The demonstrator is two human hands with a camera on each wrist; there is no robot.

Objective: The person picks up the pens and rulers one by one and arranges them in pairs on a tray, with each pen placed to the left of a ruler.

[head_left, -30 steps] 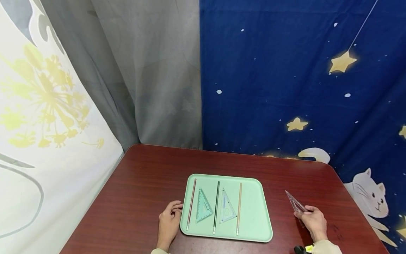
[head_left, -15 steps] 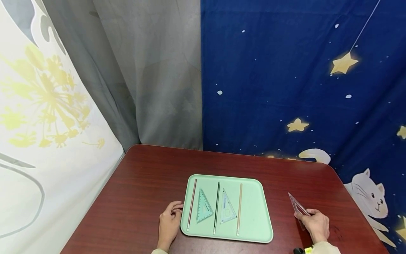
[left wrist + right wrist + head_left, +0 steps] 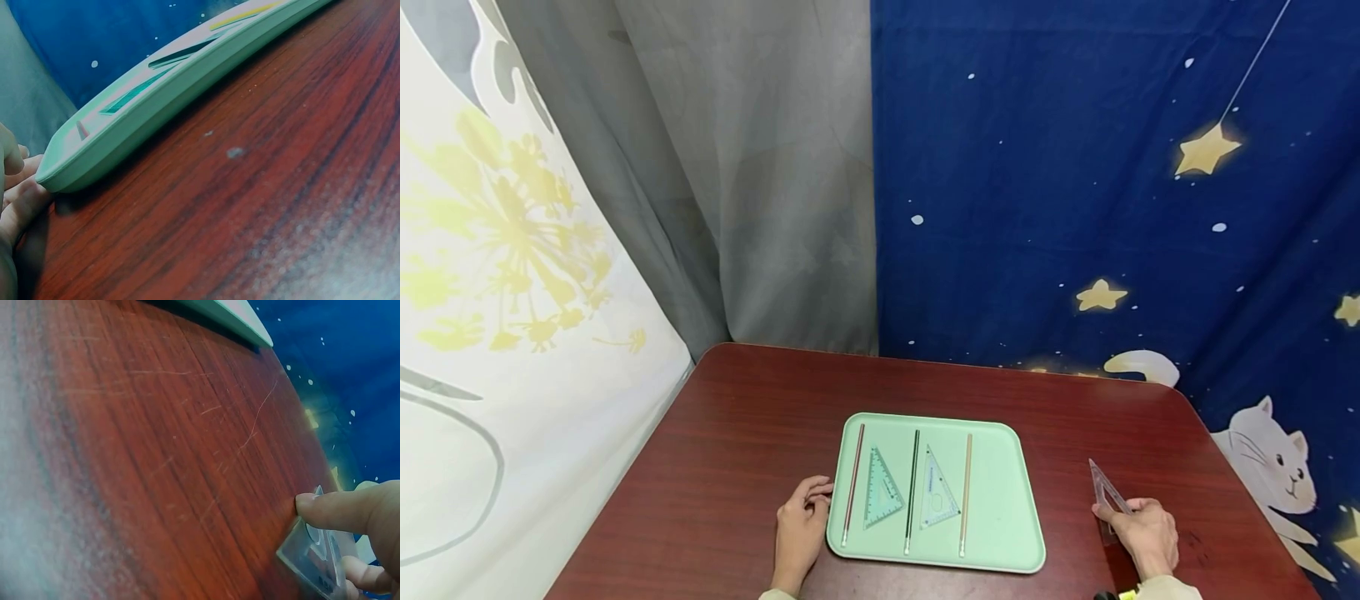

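A clear plastic set square (image 3: 1105,492) is pinched between the thumb and fingers of my right hand (image 3: 1146,533), held tilted at the table's right side. In the right wrist view the thumb presses one face of the clear set square (image 3: 312,556), with fingers behind it. My left hand (image 3: 801,525) rests on the table, its fingertips touching the left edge of the light green tray (image 3: 1000,500). On that tray lie a red pencil (image 3: 853,487), a green set square (image 3: 882,492), a dark pencil (image 3: 912,492), another clear set square (image 3: 937,492) and a tan pencil (image 3: 966,492).
All this is on a reddish-brown wooden table (image 3: 760,417). A gap of table separates the tray from my right hand. Grey curtain (image 3: 797,208) and blue star-patterned cloth (image 3: 1000,208) hang behind; white cloth (image 3: 512,417) hangs at the left.
My right hand has shifted slightly right, and the clear set square in it has moved right and a little nearer. The left hand and the tray stay put.
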